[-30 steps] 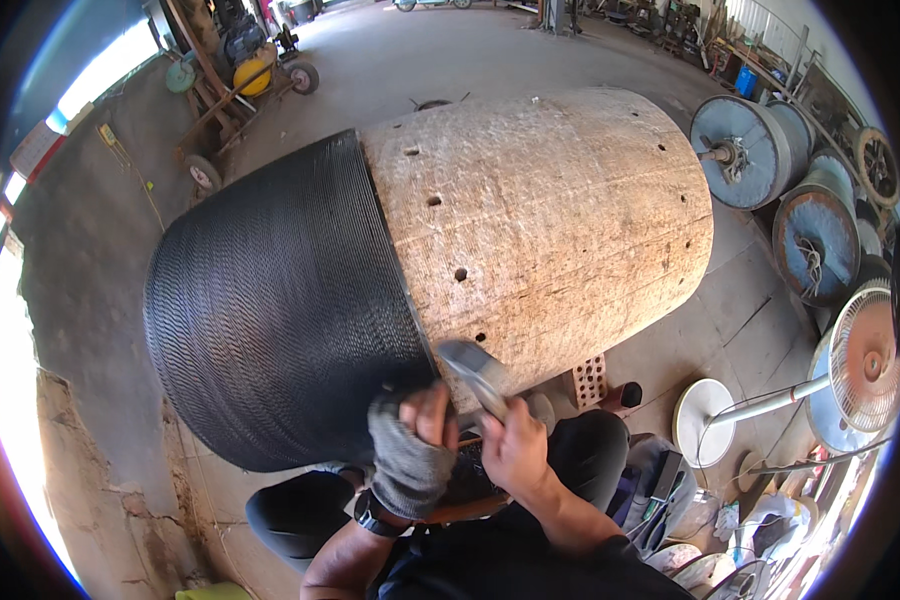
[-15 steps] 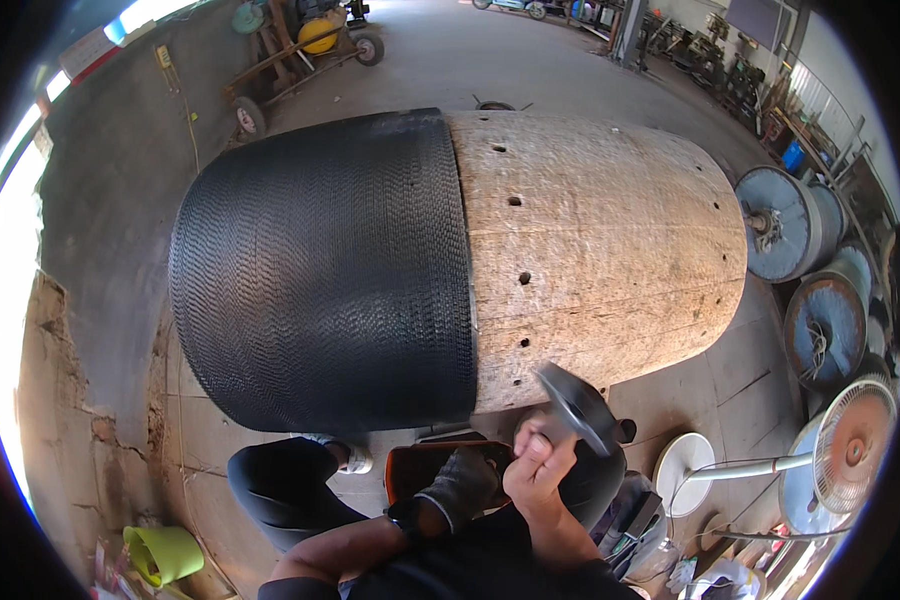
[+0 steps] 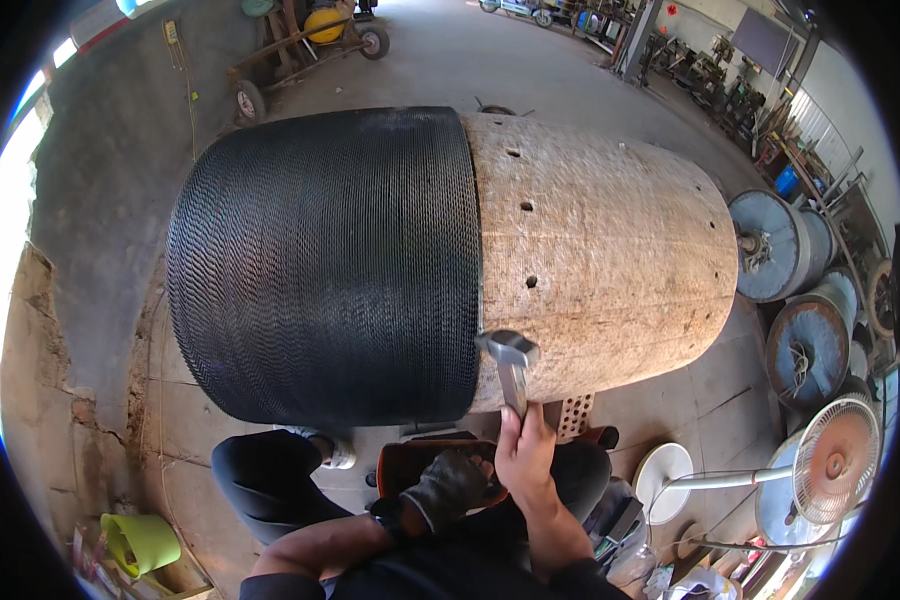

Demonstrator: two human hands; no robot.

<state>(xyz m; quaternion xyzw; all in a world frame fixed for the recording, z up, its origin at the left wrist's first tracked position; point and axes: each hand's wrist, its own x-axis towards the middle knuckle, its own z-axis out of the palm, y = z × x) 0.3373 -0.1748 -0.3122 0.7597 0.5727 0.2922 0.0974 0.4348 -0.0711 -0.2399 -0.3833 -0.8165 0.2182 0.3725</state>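
Black cord (image 3: 325,270) covers the left part of the big wooden drum (image 3: 610,260) in front of you, wound in tight rows that stop in a straight edge near the middle of the frame. To the right of that edge the pale wood is bare, dotted with small dark holes. At the right of the frame stand blue-grey spools (image 3: 765,255), and below them a fan (image 3: 836,460) with a white pole and a round white base, lying over on its side. Between your knees, at the lower centre, sits an orange-brown box (image 3: 394,470), and a lime-green bucket (image 3: 150,543) is tipped over at the lower left. Just beneath the drum's lower edge, right of centre, is a brick (image 3: 576,416) full of holes. You have the hammer (image 3: 511,352) upright in your bare right hand (image 3: 526,447), fingers wrapped round its handle; its head overlaps the cord's edge in view, though you cannot tell whether it touches. Your grey-gloved left hand (image 3: 448,488) is curled at the box; whether it grips anything cannot be told.
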